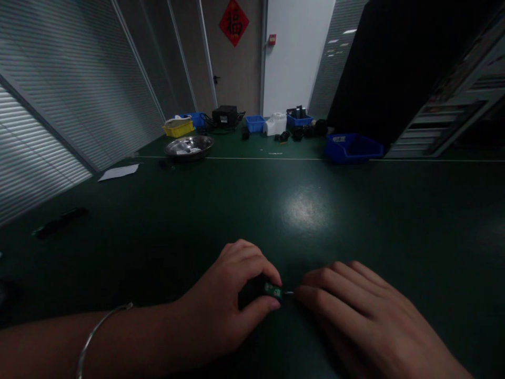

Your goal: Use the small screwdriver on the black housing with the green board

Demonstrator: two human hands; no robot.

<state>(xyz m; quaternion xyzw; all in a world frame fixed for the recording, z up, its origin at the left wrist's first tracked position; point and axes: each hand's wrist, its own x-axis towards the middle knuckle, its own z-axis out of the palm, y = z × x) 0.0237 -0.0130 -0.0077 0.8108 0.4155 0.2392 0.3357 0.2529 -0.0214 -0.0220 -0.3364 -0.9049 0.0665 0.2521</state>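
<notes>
Between the thumb and index finger of my left hand [240,289] is a small green circuit board [273,290] with pale markings, pinched by its edges close above the dark green table. My right hand [355,310] is closed, fingers together, just to the right of the board. A thin metal tip [289,292] sticks out from its fingertips toward the board's right edge. The rest of that thin metal piece is hidden under my right hand, so its kind does not show. Whether the tip touches the board I cannot make out.
Along the back of the green table [221,195] stand a metal bowl [189,148], a yellow bin [179,128], a black box [224,115], a white plastic housing [275,125] and a large blue bin [353,147]. White paper [119,172] and a dark elongated object [59,222] lie at left.
</notes>
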